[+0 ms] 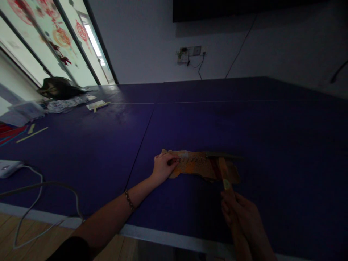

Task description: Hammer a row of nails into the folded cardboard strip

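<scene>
A rough, brown, irregular board [195, 168] lies on the blue table, with a row of small dark nails [191, 160] standing along its upper part. At the left end of this row, the thumb and fingers of my left hand [162, 166] are pinched together on what looks like another nail, mostly hidden by the fingertips. My right hand [241, 210] is wrapped around the wooden handle of a hammer [224, 172]. Its long dark head is over the board's right part, to the right of the nails; whether it touches the board I cannot tell.
The blue table [103, 152] has a pale front edge. A white power strip [10, 168] with a looping cable lies at the left. Farther back are a dark bag [61, 88], a small white item [97, 105], and red and blue strips [12, 133]. Wall sockets [190, 51] are behind.
</scene>
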Available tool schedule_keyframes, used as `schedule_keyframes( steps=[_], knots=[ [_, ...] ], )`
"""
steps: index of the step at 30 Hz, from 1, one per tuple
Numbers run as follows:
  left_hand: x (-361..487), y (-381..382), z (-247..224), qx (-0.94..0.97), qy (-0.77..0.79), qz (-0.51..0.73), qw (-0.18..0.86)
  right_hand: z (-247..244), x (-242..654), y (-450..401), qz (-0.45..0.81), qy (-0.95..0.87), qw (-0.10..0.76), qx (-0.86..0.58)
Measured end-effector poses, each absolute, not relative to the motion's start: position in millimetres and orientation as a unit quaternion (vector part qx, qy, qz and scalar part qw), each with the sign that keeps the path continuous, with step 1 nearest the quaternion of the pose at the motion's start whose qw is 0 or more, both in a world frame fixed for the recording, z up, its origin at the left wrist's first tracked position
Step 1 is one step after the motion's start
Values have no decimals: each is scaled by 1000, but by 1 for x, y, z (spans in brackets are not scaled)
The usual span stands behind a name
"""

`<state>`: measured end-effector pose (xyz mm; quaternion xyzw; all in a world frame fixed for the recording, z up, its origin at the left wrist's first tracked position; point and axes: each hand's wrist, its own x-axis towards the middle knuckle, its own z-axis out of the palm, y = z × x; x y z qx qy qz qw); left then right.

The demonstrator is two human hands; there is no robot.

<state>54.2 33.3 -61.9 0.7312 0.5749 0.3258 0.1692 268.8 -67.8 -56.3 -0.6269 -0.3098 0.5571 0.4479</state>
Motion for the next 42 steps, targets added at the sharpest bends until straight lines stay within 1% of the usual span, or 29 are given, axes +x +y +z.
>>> schedule_keyframes(
  steps=[18,26,32,42],
  knots=[
    [50,44,-69,728,553,341,220,-55,268,-68,556,-316,444,-628],
    [46,49,-72,783,498,327,180,-66,275,-69,565,-315,440,-624],
    [46,47,-71,776,482,352,206,-65,275,-68,553,-338,439,-623],
    [46,44,-70,771,481,366,199,-67,275,-68,566,-334,439,-613]
  ],
)
